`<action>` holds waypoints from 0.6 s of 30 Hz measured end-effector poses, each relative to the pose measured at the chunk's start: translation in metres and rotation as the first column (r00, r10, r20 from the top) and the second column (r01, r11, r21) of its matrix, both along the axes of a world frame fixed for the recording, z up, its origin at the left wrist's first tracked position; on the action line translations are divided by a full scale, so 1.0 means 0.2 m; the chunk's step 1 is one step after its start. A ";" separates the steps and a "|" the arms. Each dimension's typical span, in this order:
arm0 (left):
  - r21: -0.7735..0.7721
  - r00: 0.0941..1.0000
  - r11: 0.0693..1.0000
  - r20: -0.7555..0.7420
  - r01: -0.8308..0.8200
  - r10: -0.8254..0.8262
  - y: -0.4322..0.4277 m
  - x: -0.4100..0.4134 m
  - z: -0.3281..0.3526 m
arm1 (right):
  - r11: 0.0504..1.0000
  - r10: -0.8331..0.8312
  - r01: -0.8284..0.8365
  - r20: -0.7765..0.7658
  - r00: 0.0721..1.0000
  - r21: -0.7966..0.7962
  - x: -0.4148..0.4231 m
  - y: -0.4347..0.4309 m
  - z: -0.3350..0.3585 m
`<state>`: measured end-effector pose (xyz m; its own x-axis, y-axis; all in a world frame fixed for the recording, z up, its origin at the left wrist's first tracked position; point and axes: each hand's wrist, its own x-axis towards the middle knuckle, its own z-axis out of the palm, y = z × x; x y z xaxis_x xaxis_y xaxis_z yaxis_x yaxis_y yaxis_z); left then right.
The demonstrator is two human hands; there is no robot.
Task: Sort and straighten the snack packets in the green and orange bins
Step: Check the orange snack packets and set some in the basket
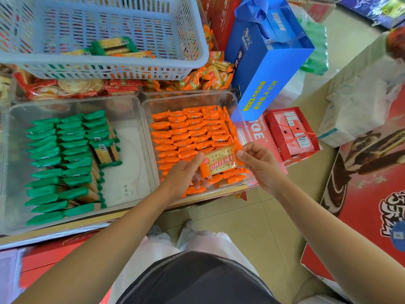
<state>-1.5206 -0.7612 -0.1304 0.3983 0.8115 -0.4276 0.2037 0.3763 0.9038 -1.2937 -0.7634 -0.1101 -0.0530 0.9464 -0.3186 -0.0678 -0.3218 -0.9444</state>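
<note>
An orange cracker packet [220,161], label side up, is held just above the near right corner of the clear orange bin [186,100]. The person's left grip [183,174] grasps the packet's left edge with the thumb on top and the fingers curled beneath. The right grip [262,166] pinches its right edge, thumb at the upper corner.

Below the packet, rows of orange packets [188,132] stand on edge, packed tightly and filling most of the bin. Just to the left, touching wall to wall, the clear green bin [72,103] holds green packets [54,154] ranged in columns along its left half. One green packet [105,151] lies tilted on top of them, barcode up. A white paper sheet [131,163] shows on the bare right part of the bin's bottom.

Behind both bins, a pale slatted basket [192,51] sits over further bins of wrapped snacks and holds a few loose packets [114,46]. A blue gift bag [269,60] stands to the right of the orange bin, with a red box [291,132] beside it on the tiled floor [241,218]. A large red carton [372,183] fills the right edge of the view.
</note>
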 end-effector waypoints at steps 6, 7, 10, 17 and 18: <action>-0.343 0.992 0.939 0.124 0.014 0.030 0.04 -0.01 0.00 | 1.000 -0.005 0.005 0.025 1.000 0.014 0.00 0.00 0.00; -0.365 0.989 0.931 0.134 -0.004 0.057 0.04 -0.01 0.01 | 1.000 -0.013 0.012 0.036 0.999 0.021 0.01 0.00 -0.01; -0.303 0.980 0.949 0.148 -0.086 0.136 0.04 -0.01 0.00 | 0.999 -0.038 0.039 0.057 0.998 -0.010 0.03 0.00 -0.03; 0.221 0.994 0.971 -0.049 -0.085 0.099 0.01 0.00 -0.03 | 0.987 -0.008 -0.004 -0.074 0.997 -0.163 0.02 0.01 0.01; 0.259 0.993 0.965 -0.089 -0.050 0.075 0.00 0.00 -0.04 | 0.992 -0.004 0.004 0.000 1.000 -0.129 0.02 0.01 0.00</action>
